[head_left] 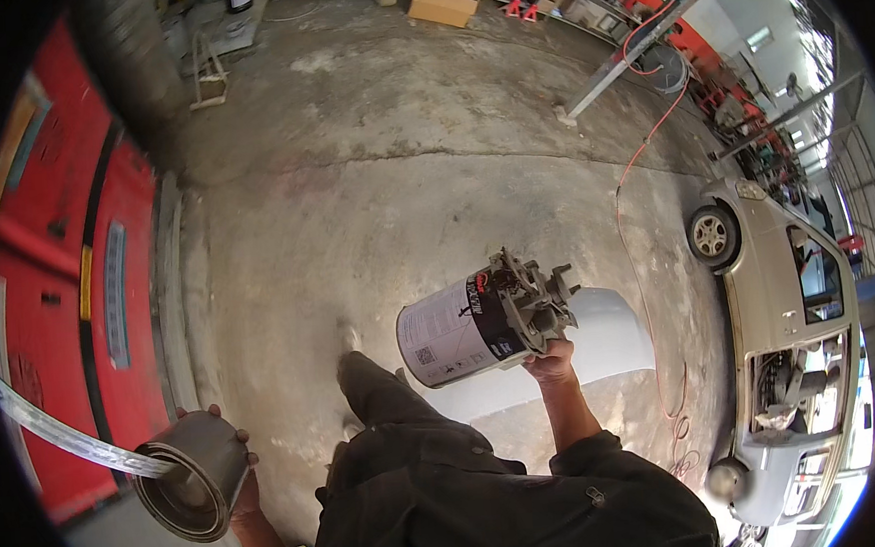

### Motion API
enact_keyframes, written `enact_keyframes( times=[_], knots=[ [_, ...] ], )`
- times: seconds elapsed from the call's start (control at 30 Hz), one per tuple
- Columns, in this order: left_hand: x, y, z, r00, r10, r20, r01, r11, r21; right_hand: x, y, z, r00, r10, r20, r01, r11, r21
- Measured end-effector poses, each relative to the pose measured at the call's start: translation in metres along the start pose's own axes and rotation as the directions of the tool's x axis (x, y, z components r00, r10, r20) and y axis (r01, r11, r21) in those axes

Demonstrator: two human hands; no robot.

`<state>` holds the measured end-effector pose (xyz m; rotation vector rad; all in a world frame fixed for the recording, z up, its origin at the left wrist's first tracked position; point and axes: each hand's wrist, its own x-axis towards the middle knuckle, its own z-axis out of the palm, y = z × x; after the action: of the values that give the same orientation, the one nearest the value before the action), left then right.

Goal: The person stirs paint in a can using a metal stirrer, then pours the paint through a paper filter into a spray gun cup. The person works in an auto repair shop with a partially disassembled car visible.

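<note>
My left hand is wrapped round an open grey can at the lower left, with the fingertips showing along its far and right sides. A long pale strip, like a mixing stick, reaches from the left edge into the can's mouth. In my right hand is a paint can with a white and black label, tipped onto its side. Its crusted stirring lid points right, and my fingers close round the lid's lower part. What is inside the paint can is hidden.
Red cabinets stand close on my left. A large pale grey panel lies beyond my right hand. An orange hose crosses the concrete floor towards a beige van at right. A cardboard box sits at the far side.
</note>
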<state>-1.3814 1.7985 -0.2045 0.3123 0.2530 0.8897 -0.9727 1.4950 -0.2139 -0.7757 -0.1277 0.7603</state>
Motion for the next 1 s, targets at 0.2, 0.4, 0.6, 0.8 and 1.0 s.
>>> enact_keyframes(
  times=[0.2,0.4,0.6,0.8,1.0],
  knots=[
    [0.207,0.018,-0.027,0.989,0.017,0.15,-0.023,0.999,0.039,0.172,0.048,0.062,0.992,0.005,-0.127,-0.031,0.98,-0.198],
    [0.432,0.017,0.003,0.986,-0.058,0.155,0.056,0.998,0.014,0.408,0.097,0.107,0.943,0.038,-0.33,-0.121,0.964,-0.236],
    [0.663,0.001,0.016,0.984,-0.073,0.165,0.079,0.996,-0.029,0.636,0.158,0.059,0.803,0.056,-0.594,-0.322,0.879,-0.353],
    [0.9,0.007,0.03,0.983,-0.148,0.108,0.145,0.989,0.032,0.742,0.229,-0.023,0.371,-0.091,-0.924,-0.587,0.748,-0.309],
    [1.151,0.002,0.072,0.944,-0.312,0.105,0.32,0.945,-0.063,0.787,0.229,0.002,0.099,-0.004,-0.995,-0.498,0.866,-0.053]
  ],
)
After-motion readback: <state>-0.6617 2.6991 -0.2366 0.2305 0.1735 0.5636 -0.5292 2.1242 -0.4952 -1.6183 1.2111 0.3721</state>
